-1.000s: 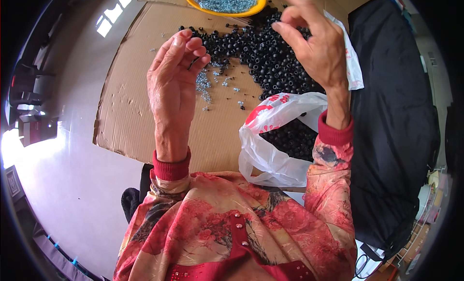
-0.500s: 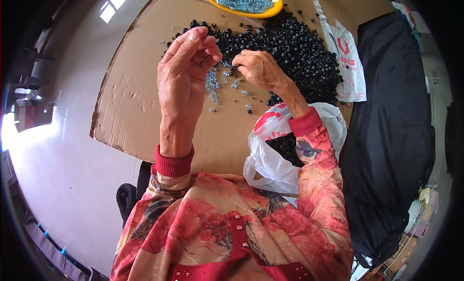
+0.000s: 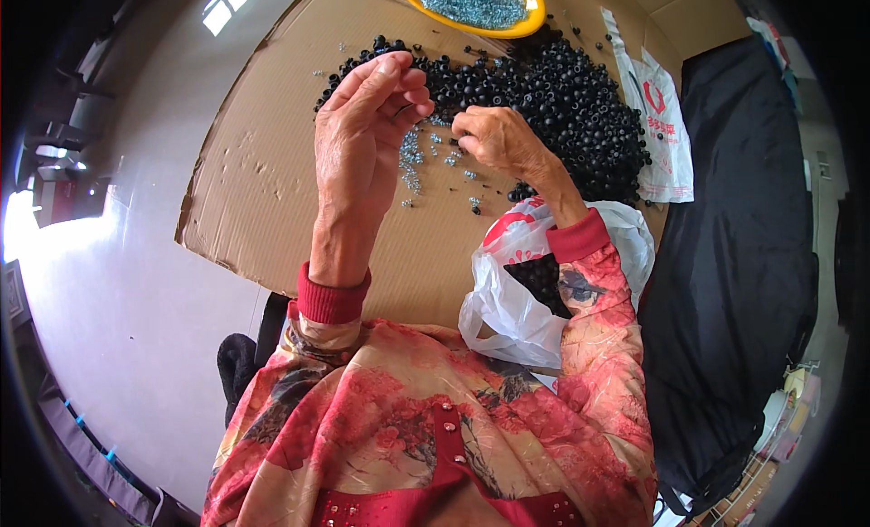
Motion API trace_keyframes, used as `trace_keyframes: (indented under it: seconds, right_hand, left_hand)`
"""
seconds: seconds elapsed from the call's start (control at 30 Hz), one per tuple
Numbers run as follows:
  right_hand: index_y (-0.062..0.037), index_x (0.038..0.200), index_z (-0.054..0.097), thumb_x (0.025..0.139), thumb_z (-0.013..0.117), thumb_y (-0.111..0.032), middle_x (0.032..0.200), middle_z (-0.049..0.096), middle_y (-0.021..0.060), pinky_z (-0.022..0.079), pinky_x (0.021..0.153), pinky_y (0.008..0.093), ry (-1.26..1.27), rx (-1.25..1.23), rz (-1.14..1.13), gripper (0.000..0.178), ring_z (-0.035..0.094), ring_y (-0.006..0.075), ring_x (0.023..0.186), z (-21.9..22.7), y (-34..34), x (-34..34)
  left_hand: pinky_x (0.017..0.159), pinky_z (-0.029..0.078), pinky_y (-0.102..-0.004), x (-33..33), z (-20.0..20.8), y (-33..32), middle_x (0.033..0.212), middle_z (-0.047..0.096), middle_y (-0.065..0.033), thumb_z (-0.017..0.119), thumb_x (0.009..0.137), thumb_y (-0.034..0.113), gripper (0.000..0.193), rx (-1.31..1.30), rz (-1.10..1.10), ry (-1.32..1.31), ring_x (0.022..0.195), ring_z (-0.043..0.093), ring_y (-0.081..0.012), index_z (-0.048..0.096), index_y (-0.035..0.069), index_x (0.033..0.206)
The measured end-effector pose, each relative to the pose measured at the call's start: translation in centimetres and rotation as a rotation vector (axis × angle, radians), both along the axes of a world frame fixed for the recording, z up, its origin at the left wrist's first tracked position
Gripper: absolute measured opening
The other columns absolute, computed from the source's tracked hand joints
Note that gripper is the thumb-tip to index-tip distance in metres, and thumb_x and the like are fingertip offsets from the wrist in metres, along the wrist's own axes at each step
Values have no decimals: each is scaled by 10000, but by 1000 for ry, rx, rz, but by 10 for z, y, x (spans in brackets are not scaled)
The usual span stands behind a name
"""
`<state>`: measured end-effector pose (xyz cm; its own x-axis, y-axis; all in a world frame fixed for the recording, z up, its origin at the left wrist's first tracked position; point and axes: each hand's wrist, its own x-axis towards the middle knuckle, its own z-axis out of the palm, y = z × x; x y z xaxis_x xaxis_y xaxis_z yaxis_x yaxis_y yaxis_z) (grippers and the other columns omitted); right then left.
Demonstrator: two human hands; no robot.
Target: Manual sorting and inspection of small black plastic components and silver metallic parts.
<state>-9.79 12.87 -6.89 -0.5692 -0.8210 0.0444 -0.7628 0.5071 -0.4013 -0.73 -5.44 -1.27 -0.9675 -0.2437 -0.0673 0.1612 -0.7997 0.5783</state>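
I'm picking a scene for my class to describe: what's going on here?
Someone's bare left hand and right hand are over a cardboard sheet. The left thumb and forefinger nearly meet, and the right fingers are curled; whether either holds something small can't be made out. Black pieces lie heaped ahead, with blue bits scattered nearer and more in a yellow bowl. An open white bag, partly hidden by the right sleeve, holds more black pieces.

Beads (image 3: 575, 96) spread across the cardboard (image 3: 263, 183) toward its right edge, where a flat bag (image 3: 669, 155) lies. Behind them, toward the far edge, is a dish (image 3: 531, 25); an open bag (image 3: 512, 323) (beads inside too) sits at the near right corner.
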Motion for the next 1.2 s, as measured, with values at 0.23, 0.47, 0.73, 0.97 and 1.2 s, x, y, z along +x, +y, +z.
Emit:
trace_keyframes:
  seconds: [0.23, 0.47, 0.73, 0.97, 1.2]
  right_hand:
    - [-31, 790, 569, 739, 538, -57, 711, 564, 103, 484, 604, 382, 19, -75, 54, 66, 591, 289, 663, -4, -18, 4]
    - [-11, 766, 587, 741, 515, -51, 700, 583, 111, 485, 598, 362, 12, -108, -12, 86, 595, 283, 649, 7, 0, -9]
    - [4, 738, 573, 738, 519, -55, 673, 576, 111, 479, 587, 359, 28, -36, -118, 80, 585, 266, 617, 19, 40, -11]
    - [-13, 750, 580, 730, 515, -41, 675, 577, 106, 483, 577, 353, 43, -99, -114, 73, 587, 269, 618, 5, 32, -1]
    - [-27, 754, 585, 745, 536, -60, 692, 587, 101, 499, 584, 364, 138, -128, -144, 61, 597, 285, 637, -4, 21, -13]
  left_hand:
    - [706, 489, -282, -1, -2, 3, 838, 628, -76, 573, 884, 142, 189, 6, -22, -6, 739, 587, -141, 596, -15, 987]
    - [733, 497, -298, 1, -8, 0, 859, 616, -79, 550, 895, 139, 198, -11, -25, -24, 771, 589, -154, 580, -18, 1012]
    - [714, 502, -285, -4, -14, 5, 854, 621, -91, 547, 896, 126, 199, -8, -66, -19, 751, 588, -154, 591, -30, 1012]
    - [706, 500, -282, -5, -17, 16, 845, 631, -80, 556, 894, 132, 197, -77, -98, -42, 746, 596, -139, 597, -25, 1007]
    - [694, 507, -278, -6, -19, 12, 840, 632, -79, 566, 888, 128, 189, -114, -52, -73, 738, 600, -136, 600, -25, 994]
